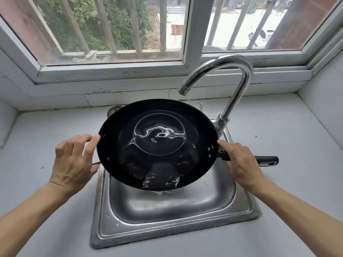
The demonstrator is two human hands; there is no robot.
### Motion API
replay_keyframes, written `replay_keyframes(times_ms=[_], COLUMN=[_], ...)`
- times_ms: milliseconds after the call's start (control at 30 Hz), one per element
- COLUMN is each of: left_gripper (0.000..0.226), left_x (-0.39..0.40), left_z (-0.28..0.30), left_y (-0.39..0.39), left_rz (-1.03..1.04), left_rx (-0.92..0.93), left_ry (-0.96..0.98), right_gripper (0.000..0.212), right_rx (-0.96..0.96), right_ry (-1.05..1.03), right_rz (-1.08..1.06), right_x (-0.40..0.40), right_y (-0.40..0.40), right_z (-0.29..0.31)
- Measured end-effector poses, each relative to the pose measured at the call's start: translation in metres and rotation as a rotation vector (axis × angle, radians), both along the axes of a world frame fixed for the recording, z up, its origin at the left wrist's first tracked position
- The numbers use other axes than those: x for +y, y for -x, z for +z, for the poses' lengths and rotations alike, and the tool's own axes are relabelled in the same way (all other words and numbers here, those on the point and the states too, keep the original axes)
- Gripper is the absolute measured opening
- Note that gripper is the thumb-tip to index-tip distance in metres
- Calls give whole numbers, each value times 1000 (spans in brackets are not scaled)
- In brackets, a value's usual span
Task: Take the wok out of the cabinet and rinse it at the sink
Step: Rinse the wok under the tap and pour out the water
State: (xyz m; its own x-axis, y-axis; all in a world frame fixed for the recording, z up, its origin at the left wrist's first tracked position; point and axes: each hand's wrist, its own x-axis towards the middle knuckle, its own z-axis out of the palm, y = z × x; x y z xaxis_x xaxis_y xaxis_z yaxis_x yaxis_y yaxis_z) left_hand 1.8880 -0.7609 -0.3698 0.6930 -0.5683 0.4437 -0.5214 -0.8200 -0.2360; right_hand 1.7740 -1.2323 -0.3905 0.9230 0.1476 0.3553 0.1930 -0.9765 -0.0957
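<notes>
Both hands are holding the wok above the sink: left hand gripping its small loop handle, right hand wrapping the long handle's base. Wet, rigid metal (probably heavy with water sloshing) is likely slippery, so both handles suit it best.

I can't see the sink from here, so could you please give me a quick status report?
Left hand holds the wok's loop handle, right hand the long handle. Wok tilted over sink, water pouring out. Faucet not running. Nothing in the way.
</notes>
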Motion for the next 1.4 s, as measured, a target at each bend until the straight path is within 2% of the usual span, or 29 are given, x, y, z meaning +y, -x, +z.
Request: replay_keyframes(times_ms=[100, 233, 700, 1033, 1400], left_gripper=[76, 68, 80, 81, 76], left_x=[3, 7, 8, 11, 17], left_z=[-3, -3, 13, 7, 6], left_y=[-2, 1, 5, -1, 9], left_rz=[-13, -31, -8, -20, -45], left_rx=[-60, -111, -142, -195, -246], left_ry=[22, 47, 52, 101, 114], right_gripper=[87, 79, 74, 53, 55], right_rx=[-27, -60, -129, -115, -141], right_ry=[-38, -60, -36, -73, -51], right_rz=[-11, -5, 2, 50, 79], right_x=[2, 4, 4, 7, 7], right_y=[0, 3, 1, 0, 8], right_z=[-3, -6, 9, 7, 7])
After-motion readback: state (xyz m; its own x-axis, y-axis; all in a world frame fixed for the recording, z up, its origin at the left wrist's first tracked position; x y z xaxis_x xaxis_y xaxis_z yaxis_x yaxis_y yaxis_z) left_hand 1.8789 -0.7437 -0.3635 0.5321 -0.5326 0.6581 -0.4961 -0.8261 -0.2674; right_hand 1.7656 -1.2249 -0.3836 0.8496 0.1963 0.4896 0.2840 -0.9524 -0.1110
